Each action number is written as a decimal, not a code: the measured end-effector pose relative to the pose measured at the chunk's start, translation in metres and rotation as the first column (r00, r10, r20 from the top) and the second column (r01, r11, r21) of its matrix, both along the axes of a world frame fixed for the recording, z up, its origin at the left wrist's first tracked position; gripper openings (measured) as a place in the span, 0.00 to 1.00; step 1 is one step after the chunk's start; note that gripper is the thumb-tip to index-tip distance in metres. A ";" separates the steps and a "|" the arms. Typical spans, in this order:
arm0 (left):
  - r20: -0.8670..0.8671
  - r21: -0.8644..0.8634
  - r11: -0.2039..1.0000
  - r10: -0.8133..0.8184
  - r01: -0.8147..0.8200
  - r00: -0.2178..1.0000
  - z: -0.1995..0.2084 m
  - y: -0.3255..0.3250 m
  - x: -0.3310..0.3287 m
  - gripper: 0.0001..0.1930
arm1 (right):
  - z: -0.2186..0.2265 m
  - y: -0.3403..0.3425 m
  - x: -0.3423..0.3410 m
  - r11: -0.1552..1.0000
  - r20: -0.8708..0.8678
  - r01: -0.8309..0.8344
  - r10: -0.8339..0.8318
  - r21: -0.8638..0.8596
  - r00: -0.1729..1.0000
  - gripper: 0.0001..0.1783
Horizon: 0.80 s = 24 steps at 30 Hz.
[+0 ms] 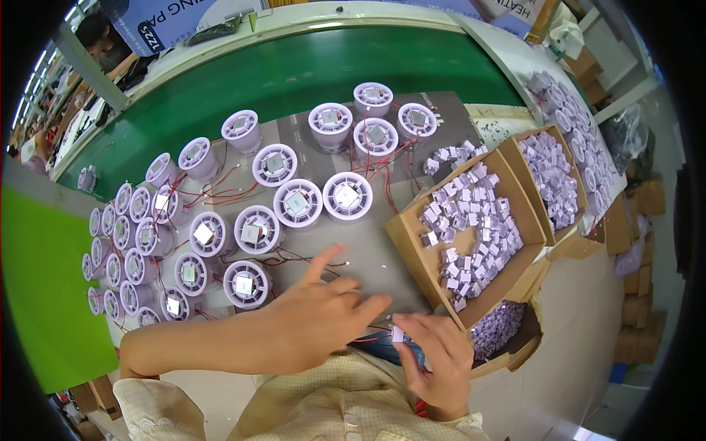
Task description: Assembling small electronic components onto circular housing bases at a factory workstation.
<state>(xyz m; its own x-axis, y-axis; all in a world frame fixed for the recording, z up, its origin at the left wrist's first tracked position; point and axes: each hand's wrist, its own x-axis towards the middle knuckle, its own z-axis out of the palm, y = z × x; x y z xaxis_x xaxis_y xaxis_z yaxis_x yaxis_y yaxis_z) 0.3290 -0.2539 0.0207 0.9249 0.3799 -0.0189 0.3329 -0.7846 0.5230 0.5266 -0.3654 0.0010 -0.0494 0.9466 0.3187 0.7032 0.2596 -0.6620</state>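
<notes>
My right hand (440, 356) pinches a small pale lilac plastic piece (398, 334) between thumb and forefinger, low in front of my body. Thin wires run close to that piece on its left. Over the table's near edge reaches my left hand (312, 320), its fingers stretched apart and holding nothing. Beyond its fingertips, red and black leads with a small white plug (346, 263) lie on the grey board. The nearest lilac round housing (246, 285), with a silvery square plate in its middle, stands just left of my left hand.
Several more lilac housings (348, 197) with trailing wires cover the grey board (382, 253) leftward. At right, cardboard boxes (419, 272) hold small lilac pieces; another box (531, 334) sits lower. A green conveyor belt (309, 77) runs behind. Stacked lilac parts (581, 140) stand far right.
</notes>
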 end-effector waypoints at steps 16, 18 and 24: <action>-0.222 0.378 0.925 0.040 0.048 0.974 -0.020 -0.012 0.002 0.08 | -0.013 -0.016 -0.010 0.974 0.008 -0.010 0.012 -0.225 1.000 0.17; -0.218 0.398 0.911 -0.019 0.106 0.976 -0.021 -0.005 0.001 0.12 | -0.009 -0.018 -0.014 0.941 -0.052 0.135 -0.159 -0.309 0.986 0.16; 0.031 0.317 0.935 -0.179 0.160 0.983 -0.022 0.006 -0.002 0.15 | -0.013 -0.015 -0.010 0.952 0.032 0.203 -0.201 -0.228 0.979 0.14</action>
<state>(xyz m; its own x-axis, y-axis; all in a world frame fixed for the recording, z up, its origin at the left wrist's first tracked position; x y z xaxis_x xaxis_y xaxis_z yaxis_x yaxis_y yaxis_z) 0.3273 -0.2477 -0.0015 0.9719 0.1956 0.1312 0.1571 -0.9533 0.2578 0.5161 -0.3799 -0.0117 0.1485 0.9846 0.0928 0.7310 -0.0461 -0.6808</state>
